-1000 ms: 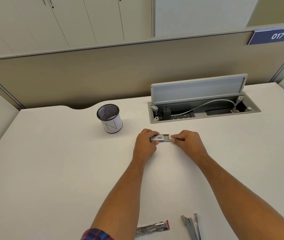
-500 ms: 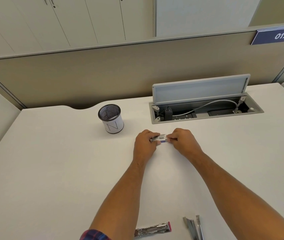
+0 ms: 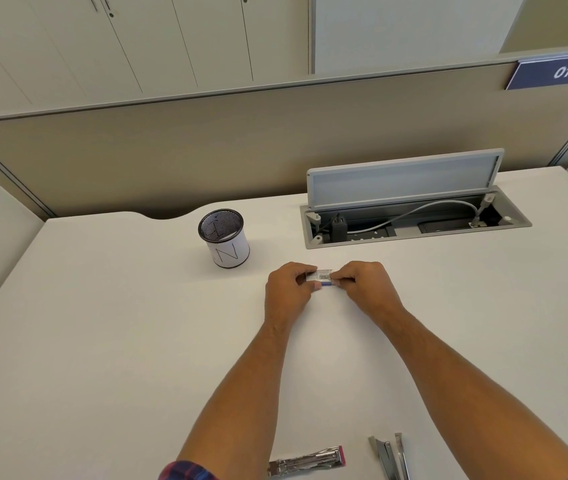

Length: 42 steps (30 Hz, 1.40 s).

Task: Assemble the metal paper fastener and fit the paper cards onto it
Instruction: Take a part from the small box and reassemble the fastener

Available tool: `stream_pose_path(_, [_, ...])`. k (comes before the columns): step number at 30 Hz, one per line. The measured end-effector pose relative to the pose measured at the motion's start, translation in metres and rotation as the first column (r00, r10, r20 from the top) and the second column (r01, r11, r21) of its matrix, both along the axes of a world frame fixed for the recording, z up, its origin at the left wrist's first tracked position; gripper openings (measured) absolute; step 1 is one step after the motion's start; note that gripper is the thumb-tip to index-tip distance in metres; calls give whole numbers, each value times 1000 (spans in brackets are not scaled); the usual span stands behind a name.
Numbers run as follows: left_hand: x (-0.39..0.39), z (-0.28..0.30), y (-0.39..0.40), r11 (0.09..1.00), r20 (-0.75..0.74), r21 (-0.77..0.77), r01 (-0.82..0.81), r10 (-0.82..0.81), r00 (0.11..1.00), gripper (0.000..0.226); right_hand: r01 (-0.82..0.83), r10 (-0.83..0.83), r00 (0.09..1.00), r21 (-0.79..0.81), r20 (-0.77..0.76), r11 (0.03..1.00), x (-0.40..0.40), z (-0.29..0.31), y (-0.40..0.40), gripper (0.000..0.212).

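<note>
A small white paper card (image 3: 320,275) with a printed barcode and a blue lower edge is held between my two hands over the middle of the white desk (image 3: 102,341). My left hand (image 3: 286,292) pinches its left end, my right hand (image 3: 365,285) pinches its right end. Near the desk's front edge lie loose metal fastener strips (image 3: 389,457). To their left rests a clear packet of metal fasteners (image 3: 306,460) with a pink end.
A black mesh pen cup (image 3: 224,237) wrapped in white paper marked N stands left of my hands. An open cable tray (image 3: 414,220) with a raised lid and a grey cable sits at the back right. A beige partition runs behind the desk.
My right hand has slid left along the card toward my left hand, so less of the card shows. The camera view shifted slightly.
</note>
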<state>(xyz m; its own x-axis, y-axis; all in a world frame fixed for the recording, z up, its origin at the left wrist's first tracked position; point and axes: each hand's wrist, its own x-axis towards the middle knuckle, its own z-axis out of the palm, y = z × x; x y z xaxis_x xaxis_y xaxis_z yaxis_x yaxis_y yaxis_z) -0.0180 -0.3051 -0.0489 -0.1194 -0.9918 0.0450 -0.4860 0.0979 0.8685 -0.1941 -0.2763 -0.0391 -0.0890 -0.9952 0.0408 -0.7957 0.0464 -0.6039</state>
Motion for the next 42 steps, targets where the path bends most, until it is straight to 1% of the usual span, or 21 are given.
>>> stream_pose_path(3, [1,-1,0,999,-30,9,-35,36,999,36,28,-29,1000,10,13,1000,7,0,-3,20])
stream_pose_path(6, [0,-1,0,997,-23,14,-74,74,997,37,53,-53,998,0,22,999,12,1,-6,21])
stream_pose_path(8, [-3,-1,-1,996,10,2,-87,87,996,36,67,-67,997,4,31,998,13,2,-7,21])
stream_pose_path(11, [-9,1,-2,995,102,-27,-98,100,990,34,87,-88,995,18,41,996,16,2,-9,22])
stream_pose_path(16, [-13,3,-3,996,125,-15,-84,85,989,35,129,-130,990,17,61,991,18,1,-6,22])
stream_pose_path(21, [-8,6,5,995,183,-78,-54,68,981,51,175,-174,979,4,102,985,18,3,5,27])
stream_pose_path(23, [-4,10,10,992,204,-104,-65,85,975,49,200,-198,970,1,144,980,17,6,13,26])
stream_pose_path(26, [1,17,21,985,242,-158,-65,103,965,46,244,-240,946,9,217,970,17,13,27,12])
stream_pose_path(27, [3,19,27,981,257,-185,-57,105,961,45,251,-247,943,10,224,968,17,17,33,14])
stream_pose_path(29, [9,25,39,973,302,-231,-28,99,948,41,241,-238,953,10,189,970,17,26,45,22])
stream_pose_path(31, [16,30,54,969,356,-249,7,85,931,37,216,-212,960,2,184,976,18,34,59,25])
stream_pose_path(35, [29,40,89,965,422,-259,31,84,903,31,160,-161,956,25,245,987,21,44,85,21])
stream_pose_path(37, [37,44,110,959,463,-274,73,65,884,30,128,-134,961,41,242,991,26,47,100,17])
stream_pose_path(39, [46,48,128,956,499,-270,117,35,866,33,104,-114,959,50,259,993,30,48,113,16])
stream_pose_path(42, [61,54,156,962,533,-229,150,-5,846,42,56,-81,946,89,315,994,39,49,133,17])
